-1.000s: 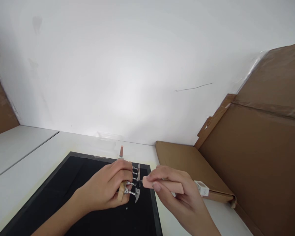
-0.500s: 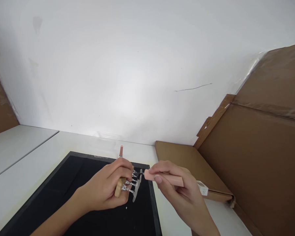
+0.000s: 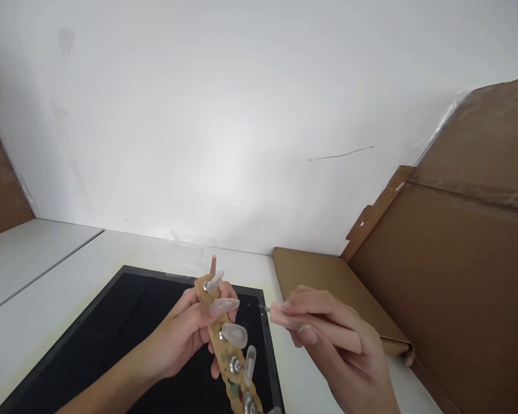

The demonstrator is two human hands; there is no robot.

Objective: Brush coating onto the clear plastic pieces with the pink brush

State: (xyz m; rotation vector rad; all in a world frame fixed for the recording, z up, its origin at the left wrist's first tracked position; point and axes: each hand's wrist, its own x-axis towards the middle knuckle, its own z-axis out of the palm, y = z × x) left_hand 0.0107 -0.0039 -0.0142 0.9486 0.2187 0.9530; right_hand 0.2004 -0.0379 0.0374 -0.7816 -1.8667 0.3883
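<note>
My left hand [image 3: 179, 333] grips a wooden nail practice stand [image 3: 218, 345], its tan, stained bar tilted toward me. Several clear false nails [image 3: 234, 334] stand on metal holders along the bar. My left thumb lies by the second nail from the far end. My right hand [image 3: 332, 339] is closed around the pink handle of a nail polish brush [image 3: 319, 329]. The brush's thin dark tip points left at the nails, a short gap away from them. Behind the stand rises a slim pink cap [image 3: 213, 263]; whatever is under it is hidden.
A black mat [image 3: 107, 322] with a grey border lies under my hands on the white table [image 3: 47, 299]. At the right rests a flat cardboard box [image 3: 323, 270], beside a tall cardboard panel [image 3: 470, 253]. A clear plastic tray [image 3: 190, 237] sits against the white wall.
My left hand has turned the stand so that the nails face up toward me. My right hand has drawn the brush back to the right, away from the nails.
</note>
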